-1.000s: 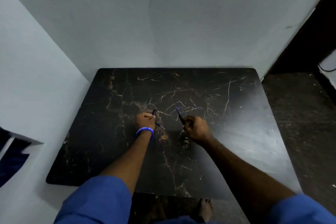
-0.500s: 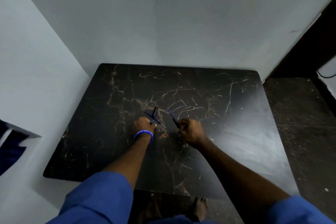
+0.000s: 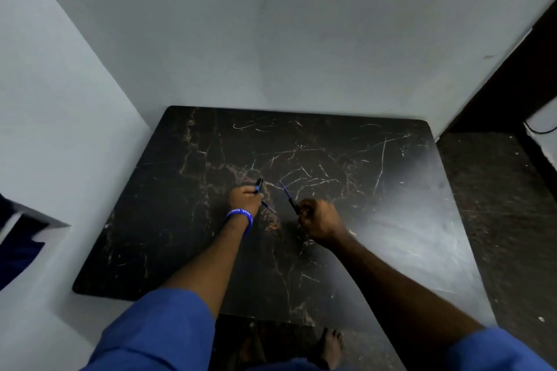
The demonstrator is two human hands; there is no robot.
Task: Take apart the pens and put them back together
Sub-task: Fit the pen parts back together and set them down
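— So, fingers first: left hand [image 3: 245, 198] curled shut around a dark pen barrel [image 3: 259, 184], its end poking up past the knuckles; a thin blue piece [image 3: 268, 206] jutting out the other side toward the right, too small to name for sure.

— And the right?

— Right hand [image 3: 319, 220] closed as well, fingers [image 3: 303, 210] pinched on the dark base of a slim refill [image 3: 287, 193], blue tip pointing up and away, aimed loosely toward the left hand's barrel but not touching it.

— Progress?

— Looks like midway: one pen apart, barrel in one fist, refill in the other, held near each other above the counter [image 3: 376, 220]. Likely still to do: sliding the refill back in and closing it up. Hard to say whether disassembling or rejoining.

— Other pens?

— None to make out on the counter; dark marbled surface, scratched, could hide small parts. Blue wristband [image 3: 239, 215] on the left wrist, blue sleeves lower down.
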